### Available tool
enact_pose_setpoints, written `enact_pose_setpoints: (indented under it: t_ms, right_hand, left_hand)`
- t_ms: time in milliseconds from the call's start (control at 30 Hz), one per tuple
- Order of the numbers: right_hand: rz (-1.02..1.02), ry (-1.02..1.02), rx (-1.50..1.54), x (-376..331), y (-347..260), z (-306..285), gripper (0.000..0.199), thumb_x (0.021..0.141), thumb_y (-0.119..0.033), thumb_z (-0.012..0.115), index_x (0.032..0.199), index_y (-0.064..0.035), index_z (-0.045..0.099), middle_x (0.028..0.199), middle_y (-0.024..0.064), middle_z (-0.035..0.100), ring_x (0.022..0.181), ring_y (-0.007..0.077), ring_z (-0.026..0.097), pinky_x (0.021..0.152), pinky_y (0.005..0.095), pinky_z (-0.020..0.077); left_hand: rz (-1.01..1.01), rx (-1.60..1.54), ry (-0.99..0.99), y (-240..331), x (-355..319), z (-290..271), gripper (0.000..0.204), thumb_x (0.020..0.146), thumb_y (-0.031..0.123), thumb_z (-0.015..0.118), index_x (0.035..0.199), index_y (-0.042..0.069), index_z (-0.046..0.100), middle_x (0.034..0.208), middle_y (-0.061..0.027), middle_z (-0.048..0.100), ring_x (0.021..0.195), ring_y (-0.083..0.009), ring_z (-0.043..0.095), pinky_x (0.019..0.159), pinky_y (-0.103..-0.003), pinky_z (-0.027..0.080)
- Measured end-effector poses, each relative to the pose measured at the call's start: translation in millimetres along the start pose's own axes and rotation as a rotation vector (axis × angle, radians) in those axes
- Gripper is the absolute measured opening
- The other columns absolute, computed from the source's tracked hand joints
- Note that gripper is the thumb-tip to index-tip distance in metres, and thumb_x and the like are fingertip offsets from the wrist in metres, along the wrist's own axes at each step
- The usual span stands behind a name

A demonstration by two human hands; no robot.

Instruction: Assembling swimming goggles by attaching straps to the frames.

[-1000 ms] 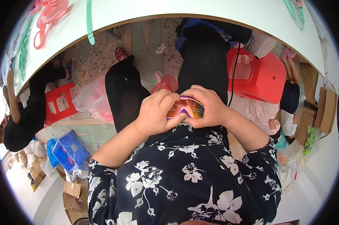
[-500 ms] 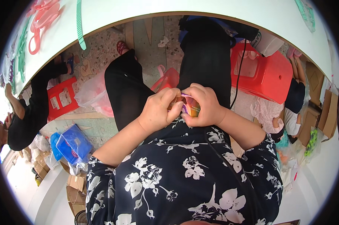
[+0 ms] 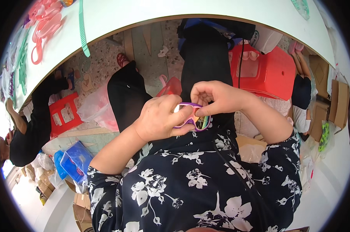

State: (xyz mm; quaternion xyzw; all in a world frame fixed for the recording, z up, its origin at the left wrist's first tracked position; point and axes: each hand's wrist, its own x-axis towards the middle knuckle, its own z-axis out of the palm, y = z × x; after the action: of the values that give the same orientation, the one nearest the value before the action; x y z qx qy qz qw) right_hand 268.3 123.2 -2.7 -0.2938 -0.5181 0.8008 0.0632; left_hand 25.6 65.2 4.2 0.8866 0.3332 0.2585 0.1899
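Note:
A pair of goggles (image 3: pixel 203 124) with a purple rim and shiny, mirror-like lenses is held just in front of my body, above my lap. My left hand (image 3: pixel 156 118) wraps round the left part, thumb across the front and fingers behind, hiding much of that lens. My right hand (image 3: pixel 217 96) is closed, thumb and curled fingers pinched at the top edge near the middle of the goggles. An orange patch shows by its thumb tip; whether it is a label or a reflection I cannot make out.
A white table (image 3: pixel 144 8) curves ahead, bearing pink goggle parts (image 3: pixel 45 29) and green straps (image 3: pixel 83 34). Beneath stand red stools (image 3: pixel 271 73) and a pink plastic bag (image 3: pixel 95 110). A blue bin (image 3: pixel 75 160) and cardboard boxes (image 3: pixel 337 102) flank me. Another person's arm (image 3: pixel 17 114) is at far left.
My right hand has shifted from gripping the goggles' right side to pinching their top middle. More of the right lens shows now; the printed patch seen there before is no longer visible.

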Motion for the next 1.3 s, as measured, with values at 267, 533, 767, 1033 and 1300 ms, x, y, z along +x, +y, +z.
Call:
enact_pose_setpoints:
  t_ms: [267, 533, 767, 1033, 1300]
  right_hand:
    - [0.173, -0.19, 0.069, 29, 11, -15, 0.025, 0.081, 0.0, 0.076, 0.09, -0.0031, 0.053, 0.085, -0.0002, 0.06, 0.079, 0.0062, 0.058, 0.069, 0.0232, 0.0461]
    - [0.191, -0.211, 0.093, 33, 20, -19, 0.025, 0.081, -0.001, 0.077, 0.092, -0.0022, 0.054, 0.088, 0.0006, 0.06, 0.078, 0.0075, 0.057, 0.07, 0.0241, 0.0473]
    - [-0.11, 0.137, -0.333, 0, 7, -3, 0.062, 0.073, -0.039, 0.087, 0.112, 0.0, 0.059, 0.094, 0.0077, 0.064, 0.086, 0.0185, 0.063, 0.078, 0.0314, 0.0504]
    - [-0.364, 0.363, -0.71, 9, 23, 18, 0.058, 0.065, -0.042, 0.084, 0.102, -0.0043, 0.06, 0.092, 0.0115, 0.065, 0.08, 0.032, 0.066, 0.069, 0.0409, 0.0524]
    - [-0.522, 0.47, -0.706, 19, 44, 17, 0.048, 0.061, -0.034, 0.082, 0.091, -0.0061, 0.057, 0.08, 0.0085, 0.06, 0.067, 0.0304, 0.062, 0.058, 0.0393, 0.0483]
  left_hand:
    - [-0.021, -0.122, -0.069, -17, 8, 2, 0.045, 0.071, 0.033, 0.084, 0.106, 0.011, 0.066, 0.087, -0.0083, 0.061, 0.07, -0.0247, 0.065, 0.059, -0.036, 0.054]
    - [-0.118, -0.221, -0.038, -16, -2, 15, 0.044, 0.073, 0.03, 0.083, 0.107, 0.008, 0.065, 0.088, -0.0082, 0.062, 0.07, -0.0265, 0.066, 0.06, -0.036, 0.055]
    - [-0.267, -0.225, 0.089, -17, -5, 17, 0.038, 0.079, 0.025, 0.078, 0.108, 0.007, 0.062, 0.089, -0.0084, 0.062, 0.069, -0.0249, 0.067, 0.06, -0.035, 0.055]
    - [-0.324, -0.214, 0.028, -11, -11, 22, 0.039, 0.08, 0.024, 0.076, 0.112, 0.006, 0.061, 0.09, -0.0097, 0.062, 0.069, -0.0271, 0.066, 0.06, -0.036, 0.055]
    - [-0.48, -0.379, -0.008, -7, -8, 30, 0.031, 0.086, 0.019, 0.072, 0.111, 0.005, 0.06, 0.085, -0.0106, 0.063, 0.066, -0.0261, 0.065, 0.06, -0.035, 0.054]
